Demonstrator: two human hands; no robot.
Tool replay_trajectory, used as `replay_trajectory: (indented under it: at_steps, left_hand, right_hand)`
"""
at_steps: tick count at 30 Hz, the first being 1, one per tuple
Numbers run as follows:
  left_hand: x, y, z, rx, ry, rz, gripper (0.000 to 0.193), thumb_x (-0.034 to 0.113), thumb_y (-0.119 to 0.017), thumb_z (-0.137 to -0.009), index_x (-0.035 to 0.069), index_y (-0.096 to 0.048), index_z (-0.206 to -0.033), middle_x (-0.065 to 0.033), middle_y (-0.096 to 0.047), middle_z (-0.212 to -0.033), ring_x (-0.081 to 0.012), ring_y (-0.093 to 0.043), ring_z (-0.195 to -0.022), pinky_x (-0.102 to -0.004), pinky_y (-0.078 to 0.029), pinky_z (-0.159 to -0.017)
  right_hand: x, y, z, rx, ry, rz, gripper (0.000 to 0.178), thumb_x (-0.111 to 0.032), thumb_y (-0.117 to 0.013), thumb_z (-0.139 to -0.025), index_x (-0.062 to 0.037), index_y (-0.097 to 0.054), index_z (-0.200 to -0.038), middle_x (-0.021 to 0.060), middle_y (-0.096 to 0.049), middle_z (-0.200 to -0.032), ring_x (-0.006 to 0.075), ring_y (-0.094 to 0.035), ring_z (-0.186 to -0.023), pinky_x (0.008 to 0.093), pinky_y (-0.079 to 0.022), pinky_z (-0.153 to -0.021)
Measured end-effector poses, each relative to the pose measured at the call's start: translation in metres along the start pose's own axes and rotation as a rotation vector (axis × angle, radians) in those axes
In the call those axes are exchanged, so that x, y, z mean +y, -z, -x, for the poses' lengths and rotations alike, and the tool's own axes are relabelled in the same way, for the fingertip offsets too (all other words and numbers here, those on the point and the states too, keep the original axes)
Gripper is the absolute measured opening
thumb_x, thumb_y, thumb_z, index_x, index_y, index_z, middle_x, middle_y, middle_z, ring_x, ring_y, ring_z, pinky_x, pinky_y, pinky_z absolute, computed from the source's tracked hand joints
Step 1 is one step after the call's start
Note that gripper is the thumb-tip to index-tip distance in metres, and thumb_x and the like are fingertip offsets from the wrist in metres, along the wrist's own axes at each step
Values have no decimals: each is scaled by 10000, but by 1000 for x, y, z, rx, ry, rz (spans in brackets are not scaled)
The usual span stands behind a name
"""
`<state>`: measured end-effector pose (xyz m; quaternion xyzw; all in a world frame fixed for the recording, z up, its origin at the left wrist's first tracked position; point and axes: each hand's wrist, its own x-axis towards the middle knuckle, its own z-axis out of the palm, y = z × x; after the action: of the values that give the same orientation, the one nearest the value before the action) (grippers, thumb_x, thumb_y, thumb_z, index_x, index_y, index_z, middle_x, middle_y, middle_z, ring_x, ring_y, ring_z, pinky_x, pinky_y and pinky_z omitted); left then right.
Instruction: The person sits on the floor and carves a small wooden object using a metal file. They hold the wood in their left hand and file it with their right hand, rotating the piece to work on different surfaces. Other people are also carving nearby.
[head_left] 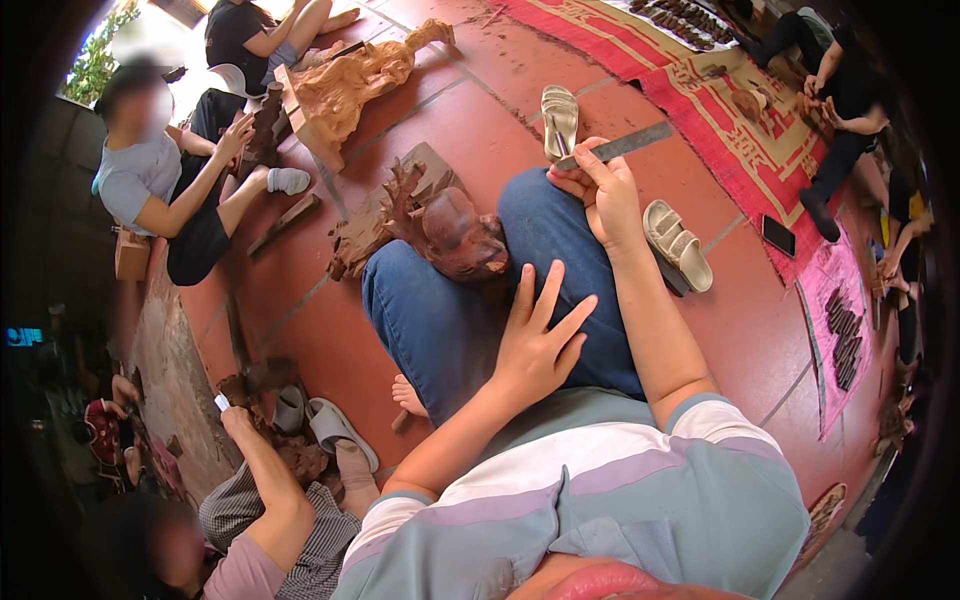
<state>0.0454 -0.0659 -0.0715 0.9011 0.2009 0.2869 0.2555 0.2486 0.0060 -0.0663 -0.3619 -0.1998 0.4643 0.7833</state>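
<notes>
While the right grip (pixel 600 195) pinches a flat tool (pixel 638 140) clear of the carving (pixel 458 235) between the knees (pixel 405 285), the left grip (pixel 545 350) is spread and empty over the right thigh (pixel 612 345), seemingly between strokes, and the next would call for steadying the carving.

Left forearm (pixel 455 440): bare, rising from the lower edge toward 1 o'clock.
Left hand (pixel 538 350): back upward, over the lap, unclasped; fingers spread, fanning from 12 to 1 o'clock, thumb apart toward 2.
Right forearm (pixel 655 315): bare, reaching toward 11 o'clock.
Right hand (pixel 608 200): beside the right knee (pixel 535 200), at 1 o'clock of the view's middle, above the left hand; thumb and fingers bent into a pinching grip.
Legs (pixel 425 305): bent, knees apart, pointing toward 11 and 12 o'clock.
</notes>
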Motion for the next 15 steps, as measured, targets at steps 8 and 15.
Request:
replay_trajectory:
  at_steps: [8,15]
  left_hand:
    - [-21,76,-53,473,132,-344,476,93,-621,-850,1,-495,-1301,-198,-471,-1356,-356,-463,-1233,-431,-350,-1043]
    - [-35,68,-84,386,141,-374,435,124,-623,-869,23,-511,-1278,-200,-537,-1226,-377,-534,-1113,-436,-425,-949]
  right_hand:
    - [-2,15,6,166,126,-27,159,-71,-603,-895,-37,-500,-1011,53,-558,-774,145,-604,-563,320,-571,-536]
    - [-11,18,11,105,130,1,183,-92,-627,-902,-52,-491,-1017,38,-551,-839,109,-602,-662,292,-577,-608]
